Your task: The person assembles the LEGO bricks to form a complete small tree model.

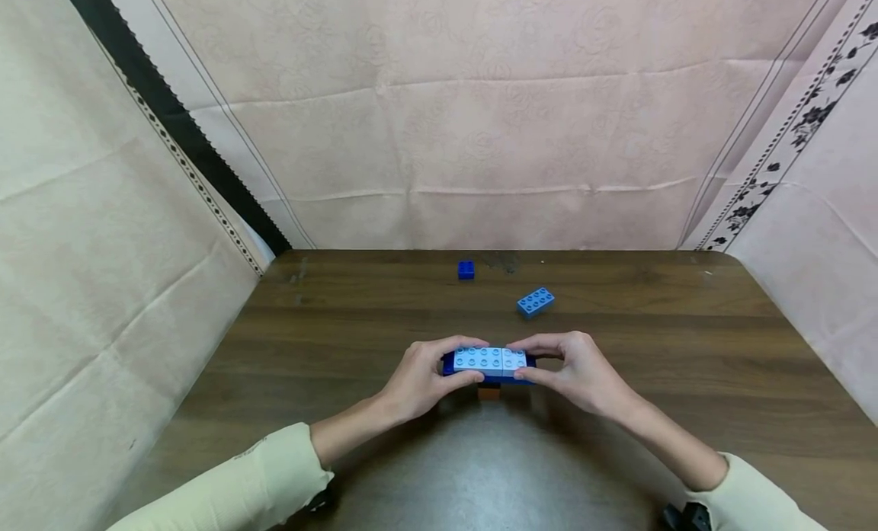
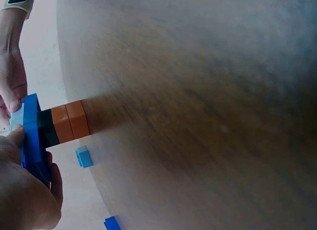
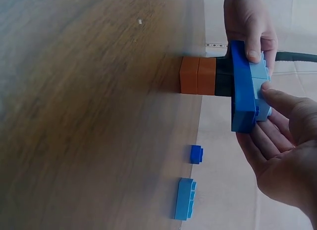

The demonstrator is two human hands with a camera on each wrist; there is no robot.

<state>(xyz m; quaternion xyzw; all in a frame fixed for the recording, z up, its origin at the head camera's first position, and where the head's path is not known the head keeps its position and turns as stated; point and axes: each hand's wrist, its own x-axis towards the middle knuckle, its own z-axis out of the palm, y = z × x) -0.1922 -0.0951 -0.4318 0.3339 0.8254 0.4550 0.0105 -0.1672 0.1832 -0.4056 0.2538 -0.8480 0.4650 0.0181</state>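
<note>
On the table stands a brick stack: two orange bricks (image 3: 189, 75) at the bottom, a dark green brick (image 3: 224, 77) over them, then a wide dark blue layer (image 3: 242, 91). Two light blue bricks, a longer one (image 1: 477, 359) and a shorter one (image 1: 514, 359), lie side by side on top, studs up. My left hand (image 1: 428, 369) pinches the longer light blue brick, thumb at the front and fingers behind. From the other side my right hand (image 1: 579, 371) pinches the shorter one between thumb and fingers. The fingers partly cover the far side of the top layers.
Behind the stack, a loose light blue brick (image 1: 535, 302) lies a little to the right. Farther back is a small dark blue brick (image 1: 466, 270). Pale patterned cloth (image 1: 480, 150) hangs beyond the wooden table's (image 1: 343, 287) back edge and along both sides.
</note>
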